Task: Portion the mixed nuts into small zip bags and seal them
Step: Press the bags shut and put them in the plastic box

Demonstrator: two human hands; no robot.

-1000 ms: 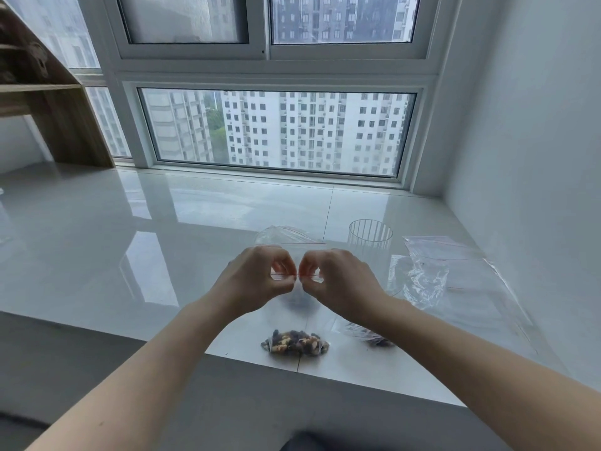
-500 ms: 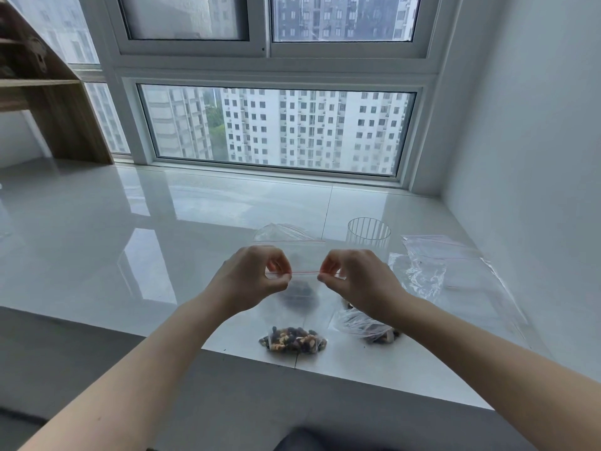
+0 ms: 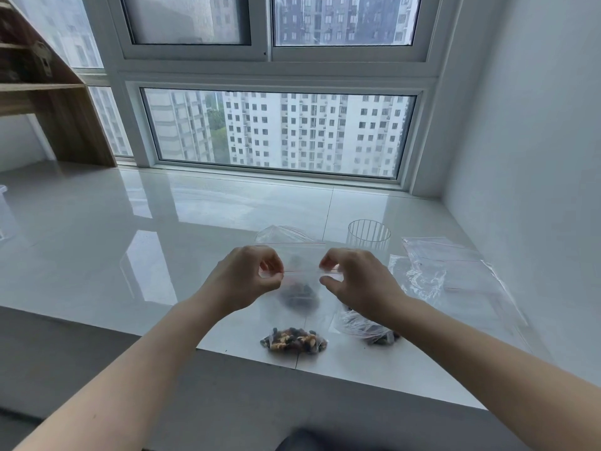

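I hold a small clear zip bag (image 3: 300,289) in the air above the white sill, with dark nuts hanging in its bottom. My left hand (image 3: 248,276) pinches the left end of its red zip line. My right hand (image 3: 356,281) pinches the right end between thumb and fingers. A filled small bag of mixed nuts (image 3: 294,340) lies flat near the sill's front edge. Under my right wrist lies a larger crumpled bag with nuts (image 3: 369,328), partly hidden.
A ribbed clear cup (image 3: 369,235) stands behind my right hand. Several empty clear zip bags (image 3: 452,271) lie to the right near the wall, and one more bag (image 3: 283,232) lies behind the held bag. The glossy sill (image 3: 130,242) ends at a dark front edge.
My hands have drawn apart along the red zip line, the right hand sliding rightward from the middle to the bag's right end. The left hand stays at the left end.
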